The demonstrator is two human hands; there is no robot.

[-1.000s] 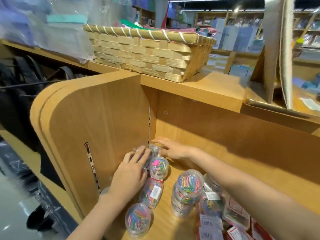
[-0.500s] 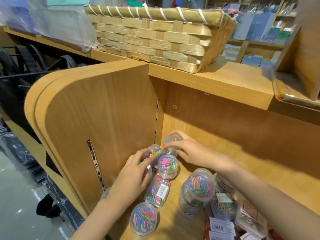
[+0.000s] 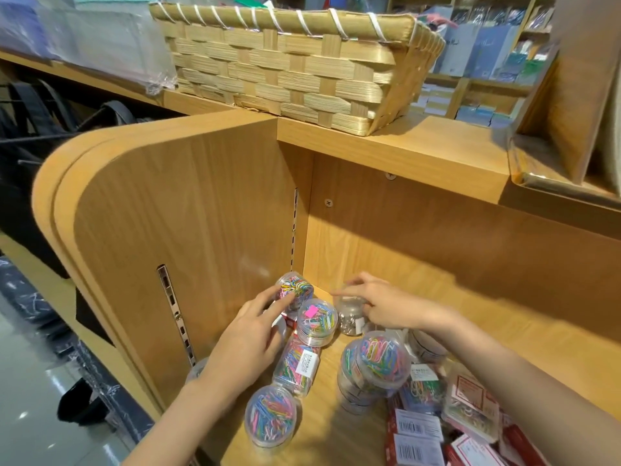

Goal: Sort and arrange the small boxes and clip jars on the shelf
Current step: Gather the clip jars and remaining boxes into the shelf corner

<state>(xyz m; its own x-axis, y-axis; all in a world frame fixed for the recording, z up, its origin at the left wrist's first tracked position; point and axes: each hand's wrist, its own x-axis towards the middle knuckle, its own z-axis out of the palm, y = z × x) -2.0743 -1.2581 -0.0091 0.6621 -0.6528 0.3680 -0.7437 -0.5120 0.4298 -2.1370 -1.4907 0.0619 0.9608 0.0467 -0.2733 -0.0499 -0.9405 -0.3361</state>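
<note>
Clear clip jars stand in the left corner of the wooden shelf. My left hand reaches in with straight fingers, its fingertips touching the rear jar of coloured clips against the side panel. My right hand curls over the top of a jar of silver clips near the back wall. Between the hands stands a jar with a pink sticker. Another jar lies on its side, and one stands at the front. Stacked jars and red-and-white small boxes sit to the right.
The wooden side panel closes the shelf on the left, and the back wall stands behind the jars. A woven basket sits on the shelf top above. Bagged clip packets lie at the lower right.
My right hand has drawn the silver clip jar forward and right, away from the back corner. My left hand's fingertips have slid onto the rear coloured jar. The view has moved closer.
</note>
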